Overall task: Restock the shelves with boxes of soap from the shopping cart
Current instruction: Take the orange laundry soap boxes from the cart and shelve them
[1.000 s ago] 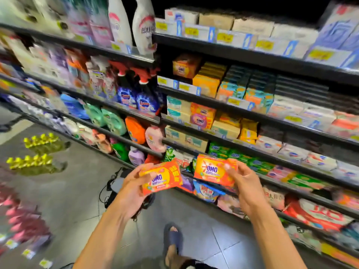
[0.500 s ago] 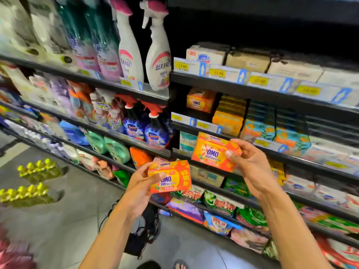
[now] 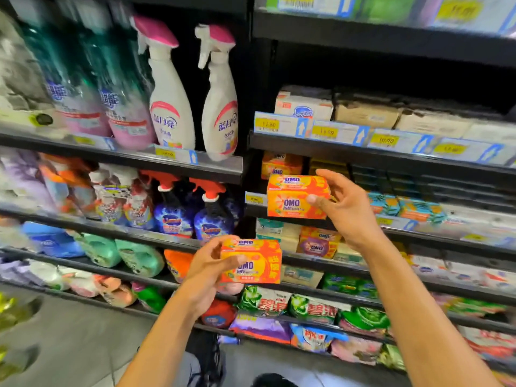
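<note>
Each of your hands holds an orange OMO soap box at the shelves.
Your right hand (image 3: 349, 210) grips the upper box (image 3: 296, 196) before the soap shelf (image 3: 363, 157); your left hand (image 3: 208, 270) grips the lower box (image 3: 251, 261).

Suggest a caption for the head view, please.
Right hand holds an orange rectangular OMO soap box at the black shelf; left hand grips a second box.

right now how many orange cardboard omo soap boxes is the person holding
2. The upper orange cardboard OMO soap box is in the right hand; the lower orange box is in the left hand. No third shows in either hand.
</note>
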The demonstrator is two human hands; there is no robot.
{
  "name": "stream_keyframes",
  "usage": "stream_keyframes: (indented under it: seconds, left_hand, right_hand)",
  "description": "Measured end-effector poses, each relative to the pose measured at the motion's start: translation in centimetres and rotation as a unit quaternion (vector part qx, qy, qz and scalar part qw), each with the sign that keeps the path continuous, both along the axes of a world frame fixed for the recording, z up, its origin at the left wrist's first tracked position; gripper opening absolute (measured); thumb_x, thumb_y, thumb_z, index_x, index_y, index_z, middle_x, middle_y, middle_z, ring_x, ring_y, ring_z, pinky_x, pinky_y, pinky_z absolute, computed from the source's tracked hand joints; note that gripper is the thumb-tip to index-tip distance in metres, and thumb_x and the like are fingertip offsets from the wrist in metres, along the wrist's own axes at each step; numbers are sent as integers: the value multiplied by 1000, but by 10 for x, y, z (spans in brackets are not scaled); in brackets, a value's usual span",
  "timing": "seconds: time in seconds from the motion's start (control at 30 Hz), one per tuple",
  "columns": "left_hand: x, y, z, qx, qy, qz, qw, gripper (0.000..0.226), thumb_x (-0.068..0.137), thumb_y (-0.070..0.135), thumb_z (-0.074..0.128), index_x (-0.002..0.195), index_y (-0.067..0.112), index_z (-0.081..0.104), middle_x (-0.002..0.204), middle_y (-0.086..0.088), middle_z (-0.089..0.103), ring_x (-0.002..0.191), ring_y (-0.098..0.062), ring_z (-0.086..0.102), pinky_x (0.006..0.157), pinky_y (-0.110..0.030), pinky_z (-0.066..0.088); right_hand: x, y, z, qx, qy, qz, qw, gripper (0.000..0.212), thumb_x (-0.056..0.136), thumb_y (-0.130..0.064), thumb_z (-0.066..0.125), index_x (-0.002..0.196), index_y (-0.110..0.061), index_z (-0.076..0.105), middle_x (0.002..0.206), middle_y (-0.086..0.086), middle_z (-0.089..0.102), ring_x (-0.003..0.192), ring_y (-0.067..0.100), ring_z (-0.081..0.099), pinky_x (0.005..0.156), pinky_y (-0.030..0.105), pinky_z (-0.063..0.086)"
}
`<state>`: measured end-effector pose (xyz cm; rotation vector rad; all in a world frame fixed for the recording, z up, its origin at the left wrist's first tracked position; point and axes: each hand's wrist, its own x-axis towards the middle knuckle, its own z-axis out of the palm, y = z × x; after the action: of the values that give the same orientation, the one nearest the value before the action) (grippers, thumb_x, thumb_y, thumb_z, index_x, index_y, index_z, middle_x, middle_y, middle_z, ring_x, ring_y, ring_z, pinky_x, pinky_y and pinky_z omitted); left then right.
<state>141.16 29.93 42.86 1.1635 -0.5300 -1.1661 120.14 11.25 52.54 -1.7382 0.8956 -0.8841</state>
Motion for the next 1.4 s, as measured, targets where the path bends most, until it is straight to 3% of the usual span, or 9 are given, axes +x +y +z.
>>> stream_keyframes:
  seconds: [0.13,0.37,0.53,0.73,0.8,0.97,1.2,1.3,1.4]
  left_hand:
    - [14,-3,1,-3,13,-29,999,67,49,30,98,110,24,71,111,-12,74,97,-29,71,85,-41,45]
    - [25,-19,-4,-8,-4,-60,998,60,69,15,91,122,15,64,121,-22,69,107,-35,69,95,-54,48]
    - [26,-35,-11,-16,5,-61,998,59,68,15,91,121,14,64,120,-23,68,97,-33,70,79,-47,44]
    - [30,-50,-19,-48,22,-60,997,55,74,4,80,125,7,61,118,-19,70,101,-32,72,70,-32,60]
    - [30,-53,-24,-62,26,-53,996,57,71,4,85,123,7,61,116,-18,71,99,-31,72,69,-32,60]
    - [33,-58,-30,-82,13,-66,994,57,69,8,79,123,6,60,114,-18,71,101,-30,71,73,-33,60]
    - [39,-60,-33,-96,-11,-70,993,69,62,24,89,124,12,62,120,-18,69,109,-34,68,87,-43,56]
    - [41,-60,-35,-103,-22,-73,992,68,63,24,88,124,12,62,121,-20,68,112,-37,66,93,-50,53]
    - [41,-60,-32,-106,-33,-76,991,67,64,24,88,124,12,61,119,-18,70,110,-36,68,87,-45,57]
  right_hand:
    - [25,-13,-5,-35,22,-44,998,58,78,-47,78,133,-40,62,131,-8,67,121,9,64,97,45,59]
    - [61,-48,-14,-31,51,-87,994,43,86,-31,82,126,-27,69,116,-8,71,109,11,68,97,38,58]
    - [81,-71,-16,-21,97,-102,990,31,85,-40,82,114,-38,68,112,-4,72,104,16,69,95,39,58]
    - [88,-73,-16,-72,190,-102,974,39,90,-48,75,125,-33,66,77,-10,59,85,16,61,60,22,41]
    - [89,-74,-14,-104,234,-90,962,42,93,-47,72,130,-32,62,83,-11,61,88,18,61,61,20,41]
    - [94,-74,-4,-190,352,-52,915,48,98,-38,68,143,-31,55,135,3,63,120,27,60,96,34,51]
    - [92,-84,0,-222,396,-37,890,46,98,-42,67,141,-32,54,142,-1,56,128,24,53,94,30,43]
    - [91,-86,-4,-234,417,-32,878,50,99,-42,65,145,-33,50,147,0,54,127,26,54,97,37,52]
    - [88,-87,-11,-240,439,-20,866,52,99,-43,63,148,-32,49,149,2,53,131,28,53,103,42,51]
